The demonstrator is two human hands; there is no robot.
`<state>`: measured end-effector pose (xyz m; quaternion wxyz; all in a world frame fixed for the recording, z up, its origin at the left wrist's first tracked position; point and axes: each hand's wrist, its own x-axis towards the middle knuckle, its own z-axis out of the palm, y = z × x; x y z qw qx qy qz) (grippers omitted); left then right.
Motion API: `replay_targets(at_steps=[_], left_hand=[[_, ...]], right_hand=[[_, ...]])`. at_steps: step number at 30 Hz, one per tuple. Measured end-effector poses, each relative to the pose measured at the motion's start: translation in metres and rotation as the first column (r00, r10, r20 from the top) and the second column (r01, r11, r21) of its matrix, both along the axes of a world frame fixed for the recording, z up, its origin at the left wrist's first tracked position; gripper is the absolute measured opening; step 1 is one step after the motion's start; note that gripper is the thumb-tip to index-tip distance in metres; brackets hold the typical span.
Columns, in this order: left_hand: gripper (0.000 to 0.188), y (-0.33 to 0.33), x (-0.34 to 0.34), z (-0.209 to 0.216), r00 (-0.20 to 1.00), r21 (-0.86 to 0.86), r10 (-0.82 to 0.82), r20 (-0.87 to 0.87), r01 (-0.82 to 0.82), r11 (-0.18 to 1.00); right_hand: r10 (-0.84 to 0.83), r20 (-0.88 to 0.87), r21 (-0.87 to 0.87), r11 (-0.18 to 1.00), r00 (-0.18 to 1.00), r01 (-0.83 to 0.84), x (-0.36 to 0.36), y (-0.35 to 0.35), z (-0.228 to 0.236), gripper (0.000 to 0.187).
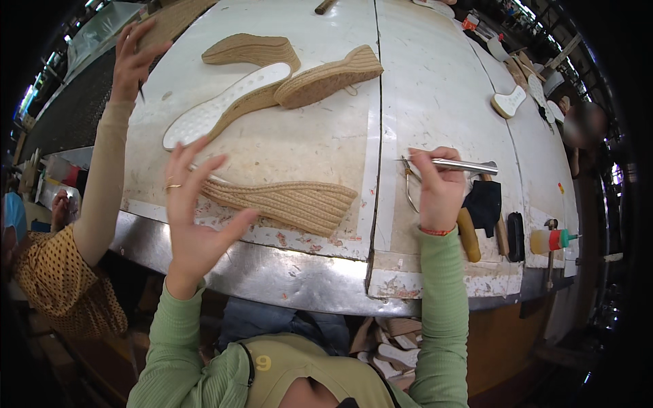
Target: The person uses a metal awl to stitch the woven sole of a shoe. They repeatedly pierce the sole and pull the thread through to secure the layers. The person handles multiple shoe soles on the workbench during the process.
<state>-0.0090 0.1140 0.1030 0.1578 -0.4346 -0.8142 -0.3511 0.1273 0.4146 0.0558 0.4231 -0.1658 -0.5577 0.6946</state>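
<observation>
My left hand (197, 224) is raised with fingers spread and holds nothing. It covers the left end of a woven, rope-covered wedge sole (286, 204) lying near the table's front edge; I cannot tell if it touches. My right hand (441, 190) is closed around a slim silver pen-like tool (466, 165), its thin tip pointing left. Beside those fingers lies a small metal tool with thin legs (409, 185), partly hidden. Farther back, a wedge sole with a white dimpled top (224, 102) rests against another wedge sole (333, 78); a third (248, 51) lies behind.
Right of my right hand are a dark cloth (484, 207), a yellow-brown handle (468, 234), a black case (516, 236) and a green-tipped squeeze bottle (549, 239). A white sole piece (509, 102) lies far right. A co-worker's hand (132, 64) is raised at left. A metal edge (286, 279) borders the table.
</observation>
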Motion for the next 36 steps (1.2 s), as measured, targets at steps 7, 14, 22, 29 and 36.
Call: replay_targets(at_steps=[7, 14, 22, 29, 36], left_hand=[[0.055, 0.064, 0.006, 0.015, 0.934, -0.298, -0.330, 0.136, 0.356, 0.886], [0.041, 0.077, -0.002, 0.002, 0.909, -0.301, -0.333, 0.249, 0.400, 0.866], [0.039, 0.078, -0.004, 0.001, 0.894, -0.286, -0.351, 0.280, 0.426, 0.858], [0.042, 0.074, 0.002, -0.004, 0.921, -0.286, -0.312, 0.232, 0.371, 0.883], [0.038, 0.075, 0.003, -0.003, 0.921, -0.297, -0.320, 0.221, 0.376, 0.878]], right_hand=[[0.333, -0.008, 0.160, 0.931, 0.943, -0.328, -0.002, -0.058, -0.001, 0.024], [0.324, 0.132, 0.346, 0.870, 0.937, -0.350, -0.005, -0.055, -0.007, 0.026], [0.351, 0.156, 0.181, 0.909, 0.923, -0.376, -0.010, -0.067, 0.005, 0.020], [0.385, 0.110, 0.116, 0.911, 0.916, -0.397, -0.010, -0.069, -0.002, 0.020], [0.365, 0.090, 0.051, 0.928, 0.927, -0.370, -0.011, -0.071, -0.007, 0.020]])
